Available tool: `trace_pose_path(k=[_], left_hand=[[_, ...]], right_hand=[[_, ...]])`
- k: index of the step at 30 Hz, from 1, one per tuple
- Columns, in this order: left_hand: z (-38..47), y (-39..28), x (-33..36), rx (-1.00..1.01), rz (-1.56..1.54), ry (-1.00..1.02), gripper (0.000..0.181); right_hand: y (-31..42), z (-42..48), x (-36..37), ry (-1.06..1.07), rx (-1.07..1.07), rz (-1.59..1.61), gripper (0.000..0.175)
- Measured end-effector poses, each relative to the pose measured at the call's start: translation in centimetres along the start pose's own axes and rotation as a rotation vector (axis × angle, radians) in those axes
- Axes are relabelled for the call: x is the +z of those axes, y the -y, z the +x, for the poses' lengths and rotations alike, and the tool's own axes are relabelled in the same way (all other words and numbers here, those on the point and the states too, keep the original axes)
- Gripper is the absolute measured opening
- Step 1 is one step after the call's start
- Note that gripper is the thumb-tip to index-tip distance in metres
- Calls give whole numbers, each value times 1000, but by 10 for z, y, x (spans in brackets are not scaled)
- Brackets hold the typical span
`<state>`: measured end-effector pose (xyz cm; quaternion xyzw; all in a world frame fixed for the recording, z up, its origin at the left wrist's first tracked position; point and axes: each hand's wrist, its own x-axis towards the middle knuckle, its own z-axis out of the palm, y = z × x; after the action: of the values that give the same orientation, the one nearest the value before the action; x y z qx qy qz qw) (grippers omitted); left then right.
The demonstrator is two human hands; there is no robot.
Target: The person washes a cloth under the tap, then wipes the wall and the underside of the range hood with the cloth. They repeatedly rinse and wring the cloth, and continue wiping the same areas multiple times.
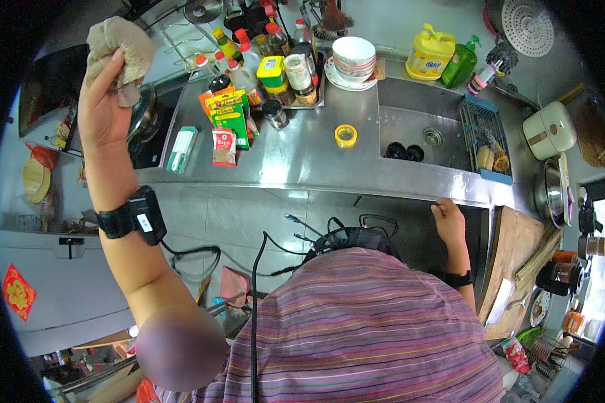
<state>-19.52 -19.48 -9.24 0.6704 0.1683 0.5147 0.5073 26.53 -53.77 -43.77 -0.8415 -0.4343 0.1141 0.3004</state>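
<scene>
My left hand [108,95] is raised at the upper left, gripping a bunched beige cloth [123,48] between thumb and fingers. Behind and below the cloth, a pan is partly hidden by the wrist. My right hand [448,221] is at the front edge of the steel counter [302,151], its fingers curled, with nothing visible in it. On the counter lie a roll of yellow tape [345,135], a green-and-white box [182,149] and several seasoning packets [224,146]. A small dark-lidded jar [275,114] stands beside them.
Bottles and jars crowd a tray [302,103] at the back. Stacked bowls [354,55] sit on plates left of the sink [418,121], which holds two black round items [405,151]. Right are a blue rack [489,136], a cutting board [509,252] and a cleaver [499,302]. Cables hang before my waist.
</scene>
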Motion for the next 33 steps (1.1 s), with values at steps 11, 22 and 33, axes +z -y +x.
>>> trace_pose_path(k=[11, 22, 33], left_hand=[[47, -65, 23, 114, 314, -220, 29], [246, -73, 7, 194, 1278, -21, 30], [405, 23, -32, 526, 1355, -147, 33]], right_hand=[[25, 61, 45, 183, -84, -225, 24], [35, 87, 113, 310, 208, -330, 49], [93, 60, 146, -42, 542, -206, 77]])
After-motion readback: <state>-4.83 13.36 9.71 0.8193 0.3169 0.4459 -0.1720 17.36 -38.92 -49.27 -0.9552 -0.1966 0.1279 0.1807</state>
